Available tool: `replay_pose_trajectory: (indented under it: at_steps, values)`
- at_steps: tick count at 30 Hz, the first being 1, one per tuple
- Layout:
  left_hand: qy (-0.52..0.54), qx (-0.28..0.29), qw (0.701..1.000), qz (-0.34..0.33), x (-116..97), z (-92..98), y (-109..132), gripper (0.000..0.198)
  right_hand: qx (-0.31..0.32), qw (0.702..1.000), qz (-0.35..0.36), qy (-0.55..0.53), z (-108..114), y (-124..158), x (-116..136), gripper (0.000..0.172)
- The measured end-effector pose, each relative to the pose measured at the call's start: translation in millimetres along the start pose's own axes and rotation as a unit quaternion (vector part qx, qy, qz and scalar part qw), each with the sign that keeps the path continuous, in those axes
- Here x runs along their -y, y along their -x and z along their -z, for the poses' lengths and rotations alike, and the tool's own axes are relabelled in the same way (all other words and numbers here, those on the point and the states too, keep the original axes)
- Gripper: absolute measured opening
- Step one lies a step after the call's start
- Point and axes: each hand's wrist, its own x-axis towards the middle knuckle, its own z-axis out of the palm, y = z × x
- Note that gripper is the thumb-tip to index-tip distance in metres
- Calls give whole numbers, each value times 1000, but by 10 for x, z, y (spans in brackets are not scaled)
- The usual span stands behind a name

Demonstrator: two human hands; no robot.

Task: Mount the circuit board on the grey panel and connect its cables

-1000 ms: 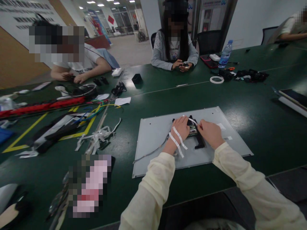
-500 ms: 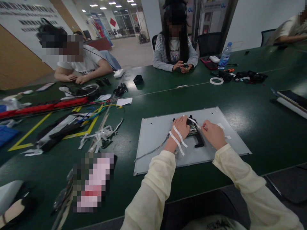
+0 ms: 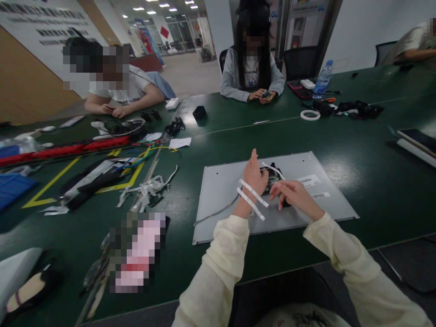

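Note:
A grey flat panel [image 3: 218,190] lies on the table, with a black device with an exposed circuit board [image 3: 271,172] on it, partly covered by my hands. One white tape strip [image 3: 272,168] arches over the device's top. My left hand [image 3: 255,176] is at the device's left side, its fingers stretched away from me and its thumb by the device. Two white tape strips [image 3: 252,203] are stuck across my left wrist. Over the device's near right part hovers my right hand [image 3: 294,196], fingers loosely bent and apart, holding nothing visible. A thin grey cable [image 3: 216,211] runs left from the device.
Left of the panel lie a tangle of white tape scraps [image 3: 148,190] and a blurred-out pink item [image 3: 141,250]. A white tape roll [image 3: 309,115], a water bottle [image 3: 322,81] and a black box [image 3: 199,112] stand farther back. Two people sit across the table.
My right hand has left the end of the strip on the device and moved left and nearer to me, its fingers opening. My left fingers have straightened and lifted away from the device.

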Motion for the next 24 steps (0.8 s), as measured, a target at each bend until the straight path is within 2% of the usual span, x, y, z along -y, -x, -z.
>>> replay_pose_trajectory:
  at_steps: [4,8,10,13,16,20,24]
  values:
    - [0,-37,999,14,-25,24,-26,69,89,994,-2,66,-116,45,17,43]
    - [-8,-40,999,21,-14,22,-39,69,98,992,13,72,-162,60,13,36]
    - [-7,-38,999,21,10,34,-39,68,69,997,19,25,-117,54,18,33]
    - [4,-40,999,22,44,92,-29,64,-37,999,23,-30,61,39,14,29]
    - [22,-25,999,25,21,186,27,53,-126,992,21,-9,313,49,-51,30]
    - [66,32,997,20,-119,293,254,38,-115,983,1,140,551,129,-213,41]
    - [92,96,991,1,-302,304,560,31,-123,951,15,285,567,204,-319,45]
